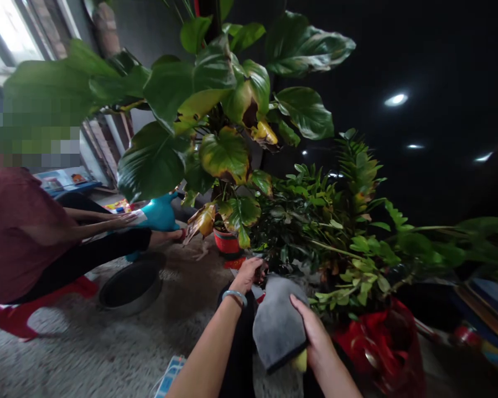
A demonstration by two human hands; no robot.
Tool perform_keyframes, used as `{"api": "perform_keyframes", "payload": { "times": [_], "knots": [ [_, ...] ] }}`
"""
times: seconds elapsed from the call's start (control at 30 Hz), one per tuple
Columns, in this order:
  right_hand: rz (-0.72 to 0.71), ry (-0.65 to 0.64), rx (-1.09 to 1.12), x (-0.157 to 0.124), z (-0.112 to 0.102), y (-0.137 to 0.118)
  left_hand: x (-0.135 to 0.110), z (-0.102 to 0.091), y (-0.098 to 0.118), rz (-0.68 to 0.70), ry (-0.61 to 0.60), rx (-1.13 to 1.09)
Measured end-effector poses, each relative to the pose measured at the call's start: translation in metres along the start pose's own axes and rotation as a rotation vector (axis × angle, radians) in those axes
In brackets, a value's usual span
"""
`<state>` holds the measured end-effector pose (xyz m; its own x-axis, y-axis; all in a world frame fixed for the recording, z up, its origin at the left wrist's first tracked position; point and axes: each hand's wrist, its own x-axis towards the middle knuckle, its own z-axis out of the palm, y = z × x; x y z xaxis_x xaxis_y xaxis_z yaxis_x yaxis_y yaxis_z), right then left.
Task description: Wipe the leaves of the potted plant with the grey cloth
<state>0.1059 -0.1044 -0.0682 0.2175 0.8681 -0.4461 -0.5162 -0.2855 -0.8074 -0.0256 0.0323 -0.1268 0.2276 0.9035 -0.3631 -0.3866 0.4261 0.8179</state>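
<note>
**Gripping grey cloth (pixel 279 326) w/ R hand (pixel 314 330), next to potted plants**

Pinching cloth btwn R thumb & fingers, in front of lap, w/ dark edge at bottom. Curling L hand (pixel 249 275) near low foliage (pixel 311 221), just beyond cloth & to its L; can't tell if gripping anything. Wearing 1 pale bracelet (pixel 235 297) on L wrist. Facing lg. leafy plant (pixel 170 94) in red pot (pixel 227 243), w/ yellow-brown patches on some lvs. Visible at far L: 1 co-worker (pixel 25 232) on red stool (pixel 12 319), nr dark basin (pixel 130 284).
</note>
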Motion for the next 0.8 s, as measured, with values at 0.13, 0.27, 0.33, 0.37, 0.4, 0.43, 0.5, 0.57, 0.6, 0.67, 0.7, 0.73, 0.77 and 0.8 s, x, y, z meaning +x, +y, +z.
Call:
{"api": "perform_keyframes", "payload": {
  "times": [0.13,0.27,0.33,0.37,0.4,0.43,0.5,0.57,0.6,0.67,0.7,0.73,0.77,0.8],
  "knots": [
    [-0.167,0.163,0.048,-0.009,0.010,-0.048,0.005,-0.003,-0.003,0.006,-0.014,0.018],
    [-0.322,0.251,0.114,0.005,0.021,-0.093,0.004,-0.002,-0.006,0.019,-0.010,-0.016],
    [-0.125,0.211,0.130,0.009,0.022,-0.086,0.001,-0.002,-0.006,0.034,-0.004,-0.060],
    [-0.012,0.181,0.126,0.008,0.020,-0.077,0.000,-0.002,-0.005,0.040,-0.005,-0.079],
    [0.080,0.151,0.113,0.005,0.018,-0.065,-0.001,-0.002,-0.005,0.044,-0.006,-0.095],
    [0.137,0.122,0.092,0.000,0.016,-0.054,-0.002,-0.003,-0.004,0.046,-0.008,-0.108],
    [0.125,0.083,0.048,-0.012,0.012,-0.041,-0.004,-0.005,-0.003,0.045,-0.014,-0.131],
    [0.007,0.091,0.019,-0.023,0.012,-0.047,-0.005,-0.007,-0.002,0.041,-0.024,-0.153],
    [-0.076,0.114,0.018,-0.025,0.013,-0.058,-0.005,-0.008,-0.002,0.039,-0.030,-0.164],
    [-0.262,0.187,0.058,-0.022,0.020,-0.088,-0.004,-0.009,-0.001,0.034,-0.038,-0.179],
    [-0.344,0.223,0.097,-0.017,0.024,-0.103,-0.004,-0.009,-0.001,0.030,-0.038,-0.187],
    [-0.400,0.253,0.143,-0.010,0.028,-0.116,-0.004,-0.009,-0.001,0.026,-0.035,-0.196],
    [-0.415,0.271,0.186,-0.003,0.032,-0.125,-0.003,-0.008,-0.001,0.023,-0.030,-0.206],
    [-0.369,0.274,0.217,0.004,0.036,-0.128,-0.003,-0.007,-0.001,0.023,-0.023,-0.215]
  ]
}}
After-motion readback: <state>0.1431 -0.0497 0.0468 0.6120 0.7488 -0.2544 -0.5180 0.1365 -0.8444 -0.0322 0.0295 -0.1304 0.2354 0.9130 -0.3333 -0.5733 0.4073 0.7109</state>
